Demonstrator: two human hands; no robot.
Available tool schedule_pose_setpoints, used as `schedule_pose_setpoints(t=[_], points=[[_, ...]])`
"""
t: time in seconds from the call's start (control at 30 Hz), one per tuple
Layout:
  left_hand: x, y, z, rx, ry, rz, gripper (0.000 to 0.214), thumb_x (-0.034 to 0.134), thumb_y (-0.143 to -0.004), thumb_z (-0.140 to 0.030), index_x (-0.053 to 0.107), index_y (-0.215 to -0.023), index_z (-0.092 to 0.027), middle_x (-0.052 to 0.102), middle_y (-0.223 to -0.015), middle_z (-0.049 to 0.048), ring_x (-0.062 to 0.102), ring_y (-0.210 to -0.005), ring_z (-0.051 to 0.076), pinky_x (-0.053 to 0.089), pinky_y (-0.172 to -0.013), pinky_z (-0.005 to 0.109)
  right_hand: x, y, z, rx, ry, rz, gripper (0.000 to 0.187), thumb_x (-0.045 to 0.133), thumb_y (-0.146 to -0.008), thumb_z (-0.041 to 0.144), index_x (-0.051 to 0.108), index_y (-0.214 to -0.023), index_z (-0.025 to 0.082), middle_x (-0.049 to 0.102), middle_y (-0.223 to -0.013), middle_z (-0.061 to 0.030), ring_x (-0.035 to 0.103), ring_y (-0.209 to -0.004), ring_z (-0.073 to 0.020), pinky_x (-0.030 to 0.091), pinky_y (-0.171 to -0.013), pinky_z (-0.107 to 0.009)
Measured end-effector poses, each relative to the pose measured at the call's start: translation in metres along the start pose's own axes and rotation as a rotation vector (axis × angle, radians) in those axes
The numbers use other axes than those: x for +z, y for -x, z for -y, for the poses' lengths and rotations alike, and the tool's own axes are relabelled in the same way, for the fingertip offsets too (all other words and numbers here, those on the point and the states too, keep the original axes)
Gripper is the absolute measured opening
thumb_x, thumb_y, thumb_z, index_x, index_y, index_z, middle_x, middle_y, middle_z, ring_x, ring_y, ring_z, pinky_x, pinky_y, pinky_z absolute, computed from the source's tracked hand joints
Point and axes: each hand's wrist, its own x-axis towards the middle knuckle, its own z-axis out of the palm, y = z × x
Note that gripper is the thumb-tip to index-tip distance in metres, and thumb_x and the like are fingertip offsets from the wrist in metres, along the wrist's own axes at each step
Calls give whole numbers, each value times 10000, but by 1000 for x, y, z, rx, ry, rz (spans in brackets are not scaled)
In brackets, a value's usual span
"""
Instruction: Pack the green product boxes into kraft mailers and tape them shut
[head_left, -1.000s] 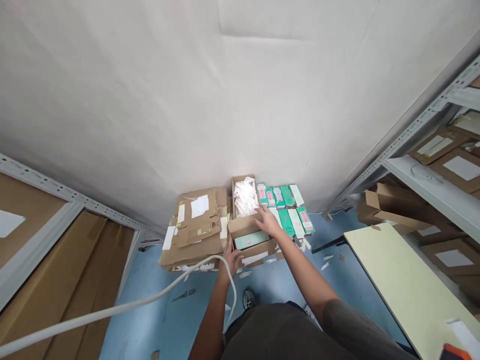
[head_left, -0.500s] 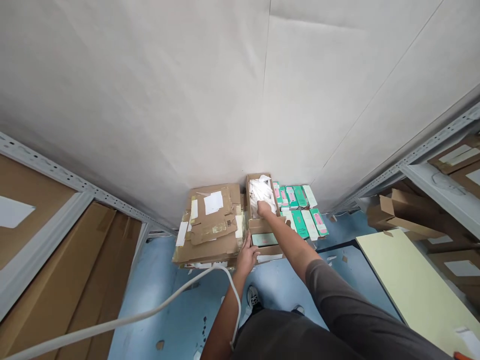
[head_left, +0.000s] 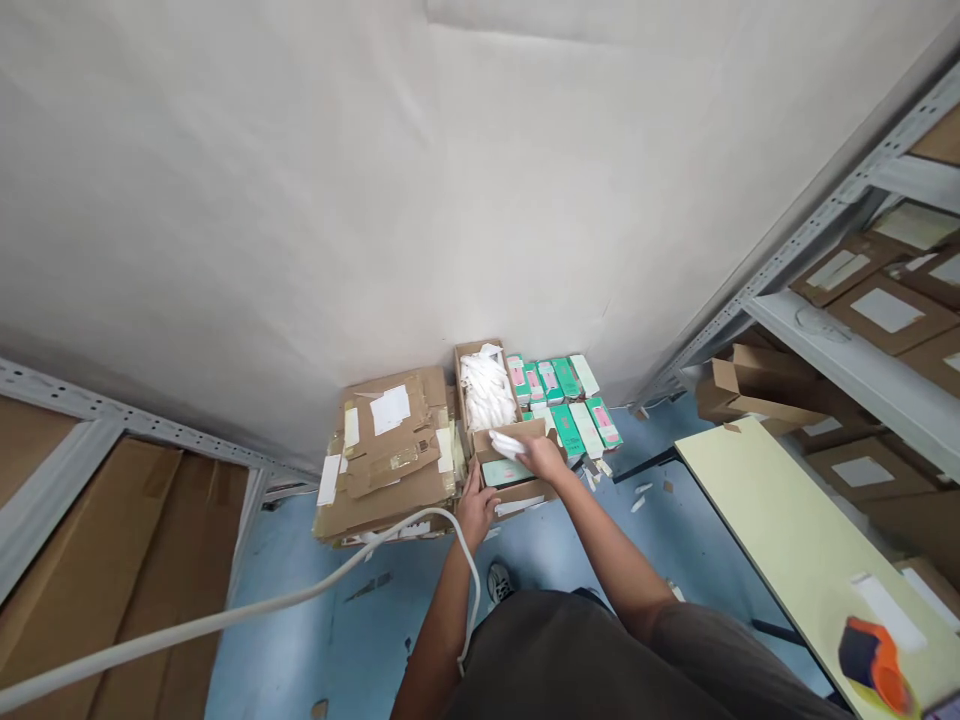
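Note:
My right hand (head_left: 544,458) is closed on a slim white packet (head_left: 507,444), holding it over an open cardboard box (head_left: 517,492). Inside that box lies a pale green carton (head_left: 504,472). At the box's left front corner, my left hand (head_left: 477,508) grips the cardboard wall, thumb toward the front. Just behind stands another open cardboard box (head_left: 463,352), filled with white, loosely wrapped pieces (head_left: 487,388) whose exact kind I cannot make out.
Green, white and pink cartons (head_left: 568,430) lie in rows on the right. Flattened cardboard (head_left: 394,440) is stacked on the left. A pale table (head_left: 780,540) bears a tape dispenser (head_left: 874,665). Shelving (head_left: 847,340) flanks both sides. A white cable (head_left: 300,597) crosses in front.
My right hand has drawn back from the rear box and now has a white packet over the front box. My left hand stays at the front box. The view has turned right.

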Motion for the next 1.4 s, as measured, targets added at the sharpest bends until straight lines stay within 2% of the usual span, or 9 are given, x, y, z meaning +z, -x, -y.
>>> schedule_pose_setpoints(t=[0.07,0.17,0.3,0.43,0.7,0.9,1.07,1.2,1.4], points=[[5,-1,-15,6,-23,7,184,627,-944,-219,807,-906,-228,470,-1711,102,393,-1612,354,473,-1237,540,4,21,-18,-19,-58,16,642,837,-893,305,653,-1501,214,704,-1461,-168,690,-1308,-338,534,-1104,-394],[16,-5,-44,38,-72,8,178,640,-930,-216,818,-923,-226,505,-1687,99,433,-1589,347,485,-1233,518,-3,49,-50,-66,-141,-104,734,850,-879,377,602,-1555,230,564,-1620,-172,568,-1467,-344,474,-1210,-465],[42,-18,-92,77,-91,34,183,633,-926,-205,815,-949,-198,502,-1689,117,449,-1574,366,457,-1258,524,-34,92,-103,-74,-182,-254,695,797,-911,329,587,-1565,221,519,-1650,-172,484,-1537,-337,415,-1269,-511],[83,-41,-147,121,-76,101,203,612,-943,-248,811,-911,-236,465,-1719,57,357,-1630,350,409,-1297,525,-72,146,-165,31,-186,-404,668,752,-934,303,578,-1572,213,481,-1679,-167,411,-1588,-335,355,-1311,-528],[191,-97,-269,372,-20,274,168,636,-920,-231,803,-938,-243,453,-1728,23,281,-1663,342,363,-1333,515,-118,273,-281,331,-189,-633,650,739,-923,289,602,-1555,230,458,-1703,-149,364,-1619,-337,346,-1323,-549],[275,-132,-352,541,13,476,208,621,-943,-293,822,-928,-245,477,-1712,51,318,-1644,372,381,-1312,561,-126,359,-351,587,-177,-783,616,732,-925,270,625,-1528,207,468,-1693,-159,374,-1615,-332,354,-1325,-523],[346,-161,-404,708,49,642,223,607,-956,-261,826,-920,-242,493,-1700,57,300,-1653,357,398,-1297,564,-123,422,-393,859,-167,-859,635,707,-941,255,583,-1564,225,463,-1696,-155,374,-1612,-338,362,-1314,-542],[404,-193,-436,835,96,758,202,625,-941,-219,827,-926,-213,445,-1733,67,329,-1639,373,396,-1306,527,-131,441,-414,1045,-160,-875,664,714,-936,257,560,-1581,243,439,-1710,-163,361,-1618,-346,374,-1300,-557],[484,-238,-479,916,122,921,205,626,-894,-157,817,-888,-231,481,-1710,45,326,-1645,337,387,-1311,522,-153,431,-447,1196,-161,-863,657,735,-921,245,583,-1558,195,410,-1717,-194,357,-1618,-343,371,-1306,-517]])
